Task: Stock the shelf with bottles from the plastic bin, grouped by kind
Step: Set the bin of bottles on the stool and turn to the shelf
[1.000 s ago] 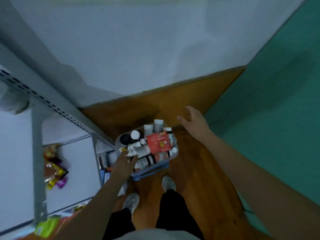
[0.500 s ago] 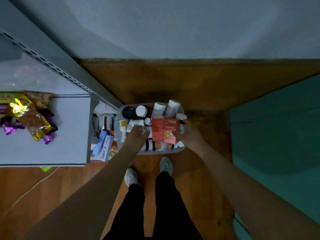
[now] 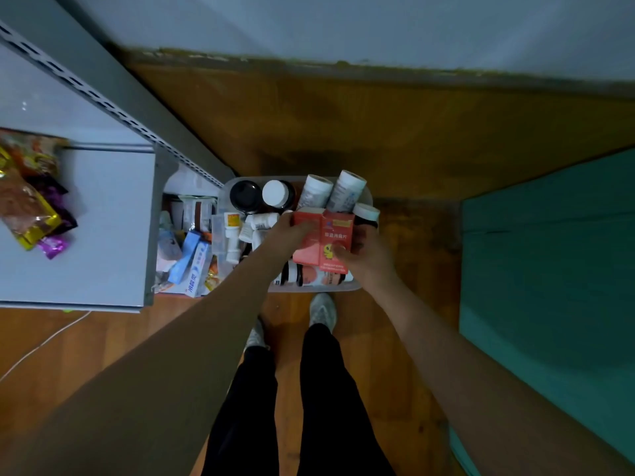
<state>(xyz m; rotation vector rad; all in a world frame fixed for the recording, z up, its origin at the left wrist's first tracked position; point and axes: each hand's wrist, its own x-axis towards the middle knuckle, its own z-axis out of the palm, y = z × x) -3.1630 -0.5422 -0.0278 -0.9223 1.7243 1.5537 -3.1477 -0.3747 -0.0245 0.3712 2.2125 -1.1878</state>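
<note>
A clear plastic bin [image 3: 366, 195] full of bottles sits on the wooden floor just ahead of my feet. Inside are two tall white bottles [image 3: 331, 193], a black-capped jar [image 3: 245, 195], a white-capped jar [image 3: 276, 193] and small white bottles [image 3: 258, 225]. Two red boxes [image 3: 322, 240] lie side by side on top. My left hand [image 3: 282, 235] grips the left red box along its left edge. My right hand [image 3: 366, 250] holds the right red box, thumb pressed on its front.
A grey metal shelf [image 3: 103, 214] stands to the left, with snack packets [image 3: 31, 201] on an upper board and toothpaste boxes [image 3: 192, 266] on the lower level. A teal panel [image 3: 549, 269] rises at right. A white cable [image 3: 41, 341] runs across the floor.
My view has tipped down over the bin. Both hands came in from its sides and closed round the red boxes; the left moved right off the small bottles.
</note>
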